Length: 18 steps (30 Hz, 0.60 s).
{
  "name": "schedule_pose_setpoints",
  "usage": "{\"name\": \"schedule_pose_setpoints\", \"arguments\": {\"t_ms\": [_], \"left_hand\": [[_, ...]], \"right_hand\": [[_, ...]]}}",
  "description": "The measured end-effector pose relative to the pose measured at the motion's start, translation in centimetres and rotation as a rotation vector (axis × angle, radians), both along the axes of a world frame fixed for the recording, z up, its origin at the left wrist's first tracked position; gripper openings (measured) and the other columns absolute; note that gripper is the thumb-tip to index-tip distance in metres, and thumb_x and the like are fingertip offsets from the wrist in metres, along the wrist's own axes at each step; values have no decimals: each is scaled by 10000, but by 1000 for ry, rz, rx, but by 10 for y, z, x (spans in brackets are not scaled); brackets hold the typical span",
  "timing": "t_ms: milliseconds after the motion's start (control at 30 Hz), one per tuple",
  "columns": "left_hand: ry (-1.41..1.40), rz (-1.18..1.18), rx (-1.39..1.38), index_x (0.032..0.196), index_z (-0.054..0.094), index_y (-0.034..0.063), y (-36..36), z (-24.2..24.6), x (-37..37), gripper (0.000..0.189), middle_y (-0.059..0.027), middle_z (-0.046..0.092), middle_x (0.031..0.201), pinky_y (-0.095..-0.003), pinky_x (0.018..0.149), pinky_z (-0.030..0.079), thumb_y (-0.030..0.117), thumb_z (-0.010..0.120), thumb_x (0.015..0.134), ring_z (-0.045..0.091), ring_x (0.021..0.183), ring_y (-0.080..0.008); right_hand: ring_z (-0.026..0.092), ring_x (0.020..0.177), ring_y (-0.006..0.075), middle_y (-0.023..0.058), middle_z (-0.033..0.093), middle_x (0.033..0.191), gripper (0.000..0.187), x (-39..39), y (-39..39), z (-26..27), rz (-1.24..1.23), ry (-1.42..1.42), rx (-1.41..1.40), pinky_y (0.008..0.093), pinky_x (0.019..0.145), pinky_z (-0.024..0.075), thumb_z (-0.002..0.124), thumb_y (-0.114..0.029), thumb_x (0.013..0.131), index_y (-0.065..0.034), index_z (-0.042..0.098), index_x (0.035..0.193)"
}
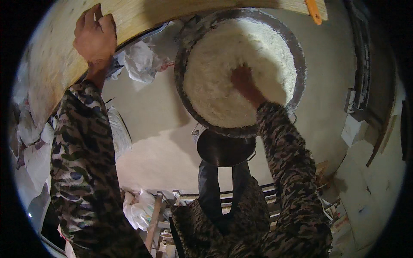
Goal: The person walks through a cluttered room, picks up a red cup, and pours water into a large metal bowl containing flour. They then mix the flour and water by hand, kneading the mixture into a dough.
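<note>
A large round tub [298, 64] with a dusty dark rim holds a pale, flour-like powder [213, 61]. My right hand [243, 79] is down at the powder near the middle of the tub; its fingers are in shadow, so whether they hold any powder is unclear. My left hand [95, 35] rests with curled fingers on the wooden tabletop [135, 16] at the upper left, and its palm side is hidden. Below the tub, a dark metal pot [226, 148] with side handles stands close against its rim, in front of my legs.
An orange-handled tool [313, 12] lies at the tabletop's right end. Plastic bags [140, 61] are under the table edge, and a white sack [118, 132] stands by my left sleeve. A white box [353, 129] is at the right. Behind me are a metal rack and a bag [140, 209].
</note>
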<state>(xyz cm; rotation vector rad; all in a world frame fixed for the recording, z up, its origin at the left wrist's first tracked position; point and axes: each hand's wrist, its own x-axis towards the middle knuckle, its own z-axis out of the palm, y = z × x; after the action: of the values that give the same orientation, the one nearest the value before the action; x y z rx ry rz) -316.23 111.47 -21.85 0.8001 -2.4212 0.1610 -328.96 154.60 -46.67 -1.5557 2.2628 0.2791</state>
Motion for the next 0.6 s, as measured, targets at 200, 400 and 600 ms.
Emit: {"name": "schedule_pose_setpoints", "arguments": {"t_ms": [200,400,600], "left_hand": [[-33,35,-20,1285,701,177,4,0,3,401,-129,701,1270,-487,970,532,340,580,939,632,1199,-370],[-5,15,-23,1291,699,189,5,4,-1,401,-133,696,1276,-496,959,540,329,588,932,645,1176,-377],[33,29,-23,1251,722,183,11,7,-4,375,-137,699,1262,-496,939,549,309,603,919,667,1132,-375]], "right_hand": [[622,1134,421,226,680,1165,273,-57,-19,-26,-17,-47,-57,566,931,521,709,-192,832,-31,733,1051],[696,979,426,231,712,948,156,4,22,4,-135,-258,69,565,823,557,651,-113,837,-14,744,913],[684,970,449,228,715,963,237,-8,61,41,-49,-357,-8,547,860,560,713,-147,795,12,729,970]]}}
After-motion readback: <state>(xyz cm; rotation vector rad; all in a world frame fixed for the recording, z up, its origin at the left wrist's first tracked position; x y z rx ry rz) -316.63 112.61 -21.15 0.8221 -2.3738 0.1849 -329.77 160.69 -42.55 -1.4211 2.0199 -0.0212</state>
